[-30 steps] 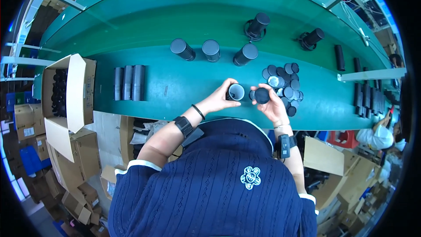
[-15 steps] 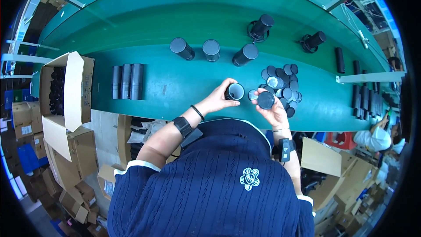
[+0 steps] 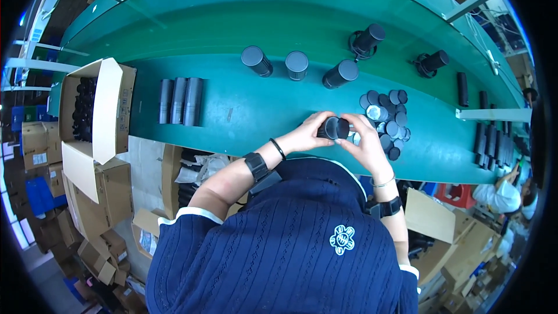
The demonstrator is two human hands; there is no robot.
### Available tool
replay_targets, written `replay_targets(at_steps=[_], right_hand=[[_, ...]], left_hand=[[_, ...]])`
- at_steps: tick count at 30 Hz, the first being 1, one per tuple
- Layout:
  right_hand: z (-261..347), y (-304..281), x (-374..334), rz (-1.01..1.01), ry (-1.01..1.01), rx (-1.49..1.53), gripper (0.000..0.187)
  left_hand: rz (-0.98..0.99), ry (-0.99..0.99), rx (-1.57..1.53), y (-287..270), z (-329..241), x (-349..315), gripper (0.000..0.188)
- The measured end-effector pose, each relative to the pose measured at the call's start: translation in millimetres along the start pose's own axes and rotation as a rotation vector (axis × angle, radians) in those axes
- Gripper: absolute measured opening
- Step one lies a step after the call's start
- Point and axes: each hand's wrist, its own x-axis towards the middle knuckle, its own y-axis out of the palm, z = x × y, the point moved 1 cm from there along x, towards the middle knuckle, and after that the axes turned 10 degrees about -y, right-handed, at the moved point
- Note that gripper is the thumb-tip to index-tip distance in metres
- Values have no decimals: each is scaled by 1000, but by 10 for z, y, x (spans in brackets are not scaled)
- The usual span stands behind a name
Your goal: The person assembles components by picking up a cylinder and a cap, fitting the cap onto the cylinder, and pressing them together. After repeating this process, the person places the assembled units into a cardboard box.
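Observation:
My left hand [image 3: 309, 132] is wrapped round a short black cylinder [image 3: 326, 130] close to the front of the green bench. Between the thumb and fingers of my right hand [image 3: 367, 143] is a round black cap [image 3: 343, 128], held against the cylinder's open end; whether it is seated I cannot tell. Just right of that hand lies a loose heap of black round caps [image 3: 401, 118], one or two with a pale, shiny face. Beyond my hands stand three black cylinders with capped tops, one of them [image 3: 340, 73] nearest.
Three dark tubes [image 3: 179, 102] lie side by side on the left. An open carton [image 3: 108, 116] of black parts stands at the bench's left end. Farther back are two black cylinders in ring-shaped holders [image 3: 367, 40]. More tubes [image 3: 491, 144] and another person [image 3: 501, 196] are at far right.
My right hand has brought the cap leftward to the cylinder's mouth, and my hands now meet. The cylinder has tipped toward the cap. The whole view has shifted slightly.

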Motion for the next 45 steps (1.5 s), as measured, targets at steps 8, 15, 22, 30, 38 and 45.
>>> replay_targets(at_steps=[8, 15, 22, 30, 38, 45], right_hand=[[-93, 152, 25, -4, -59, -156, 58], [-112, 218, 5, -3, -92, -264, 58], [-59, 233, 33, 22, -141, -318, 58], [-113, 265, 88, 27, -165, -282, 59], [-601, 504, -82, -47, 324, 730, 31], [-489, 513, 72, 41, 447, 809, 32]], left_hand=[[-5, 65, 178, -10, -33, -39, 79], [-6, 39, 306, 4, -13, -11, 73], [-2, 34, 312, 0, -24, -22, 63], [11, 19, 338, -53, -64, -24, 59], [37, 8, 47, -60, 105, -38, 71], [16, -30, 6, -120, -17, -110, 80]])
